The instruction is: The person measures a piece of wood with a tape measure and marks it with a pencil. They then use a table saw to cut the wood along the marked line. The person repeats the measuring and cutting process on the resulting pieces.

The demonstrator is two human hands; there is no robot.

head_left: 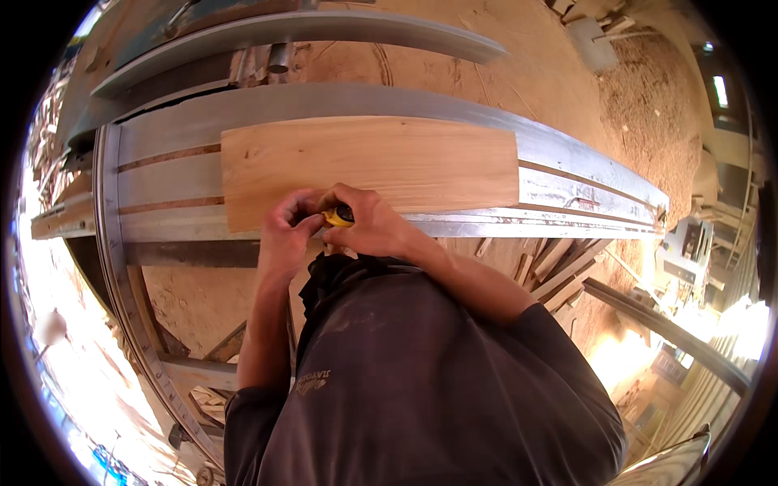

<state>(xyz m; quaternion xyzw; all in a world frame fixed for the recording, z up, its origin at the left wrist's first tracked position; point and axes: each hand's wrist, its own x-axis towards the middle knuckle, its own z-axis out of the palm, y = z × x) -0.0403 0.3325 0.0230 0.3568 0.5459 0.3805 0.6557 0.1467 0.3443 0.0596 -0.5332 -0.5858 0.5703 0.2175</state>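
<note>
A yellow and black tape measure (339, 215) is gripped in my right hand (371, 225), whose fingers wrap over its top and side. Right beside it, my left hand (282, 235) has its thumb and fingertips pinched together at the tape measure's left end. Whatever those fingertips hold is too small to make out. Both hands are over the near edge of a wide, pale wooden board (369, 162), towards its left part. The board lies flat across a slotted metal machine table (575, 166).
Across the left end of the table runs a long metal rail (109, 202). Beyond the table is a metal beam (324, 27). Wood offcuts (559, 263) lie below at the right, near a dark metal bar (664, 328). Sawdust (652, 121) covers the floor at the far right.
</note>
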